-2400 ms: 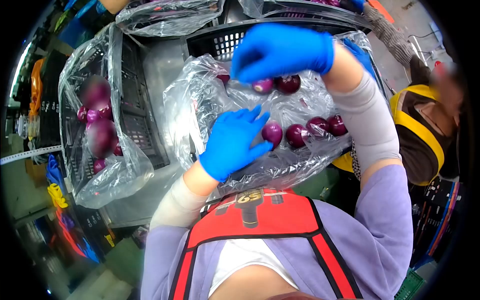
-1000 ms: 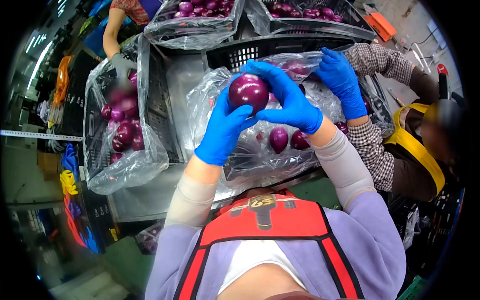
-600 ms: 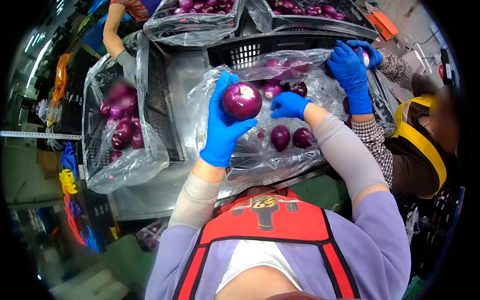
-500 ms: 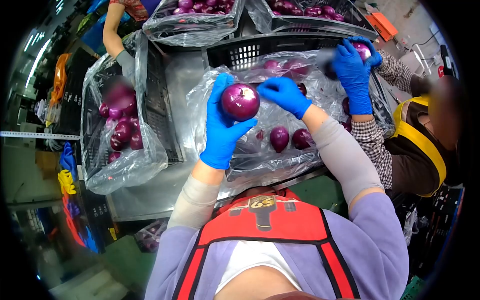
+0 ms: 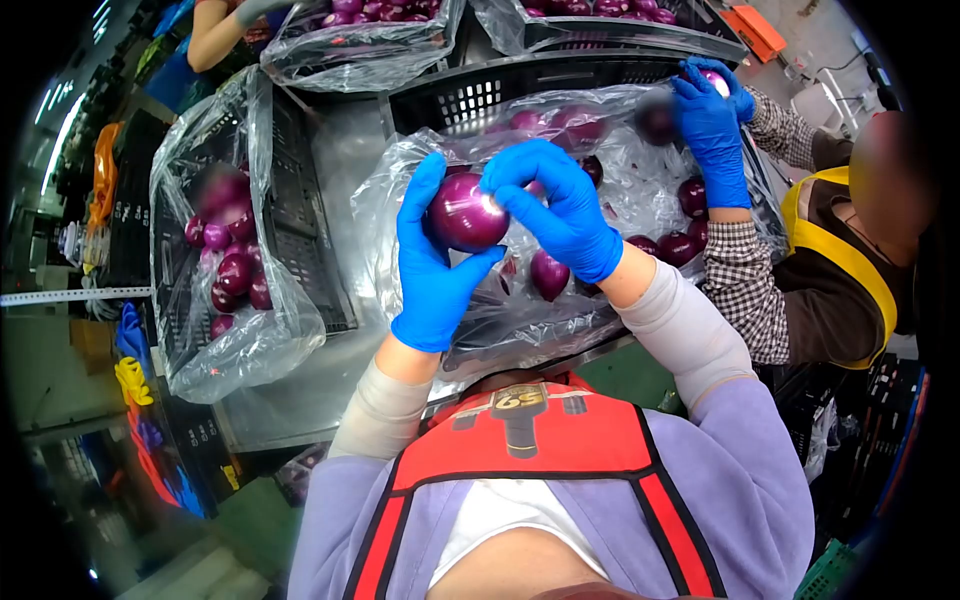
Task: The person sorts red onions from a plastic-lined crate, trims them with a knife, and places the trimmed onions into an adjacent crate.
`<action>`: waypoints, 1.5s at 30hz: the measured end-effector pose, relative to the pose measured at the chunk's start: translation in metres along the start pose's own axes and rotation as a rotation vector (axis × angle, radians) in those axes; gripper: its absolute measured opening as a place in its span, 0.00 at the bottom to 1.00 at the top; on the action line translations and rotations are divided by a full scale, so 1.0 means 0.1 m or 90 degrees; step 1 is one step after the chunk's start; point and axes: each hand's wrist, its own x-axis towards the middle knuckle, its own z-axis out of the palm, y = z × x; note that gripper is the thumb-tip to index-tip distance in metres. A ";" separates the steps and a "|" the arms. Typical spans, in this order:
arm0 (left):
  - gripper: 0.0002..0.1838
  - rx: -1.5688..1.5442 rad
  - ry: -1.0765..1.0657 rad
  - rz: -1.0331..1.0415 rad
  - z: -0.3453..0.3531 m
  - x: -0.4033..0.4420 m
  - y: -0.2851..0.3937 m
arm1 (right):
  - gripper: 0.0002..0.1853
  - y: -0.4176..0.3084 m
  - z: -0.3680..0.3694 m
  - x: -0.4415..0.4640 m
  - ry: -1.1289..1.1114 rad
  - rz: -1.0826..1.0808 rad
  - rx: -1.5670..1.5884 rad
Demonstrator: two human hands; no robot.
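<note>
A glossy red onion (image 5: 464,216) rests in my left hand (image 5: 432,290), its blue-gloved fingers and thumb cupped around it. My right hand (image 5: 565,212), also in a blue glove, pinches with bent fingers and thumb at the pale end of the same onion; anything between those fingertips is hidden. Both hands are above a black crate (image 5: 560,80) lined with a clear plastic bag (image 5: 640,150). Inside it lie several more red onions, one of them (image 5: 549,275) just below my right hand.
On the left, another lined crate (image 5: 262,160) holds red onions. Two more filled crates (image 5: 370,45) stand at the back. A metal table (image 5: 345,150) shows between crates. At right, a co-worker's blue-gloved hands (image 5: 712,140) hold an onion. Another person's arm (image 5: 215,40) reaches in top left.
My right hand has moved from beside the onion onto its pale end. The onion has turned slightly in my left hand. At top left, the other person's arm has left the left crate.
</note>
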 end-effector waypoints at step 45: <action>0.29 0.357 0.330 -0.098 -3.01 0.74 -0.18 | 0.42 1.16 -0.30 -0.64 -0.939 0.538 -0.525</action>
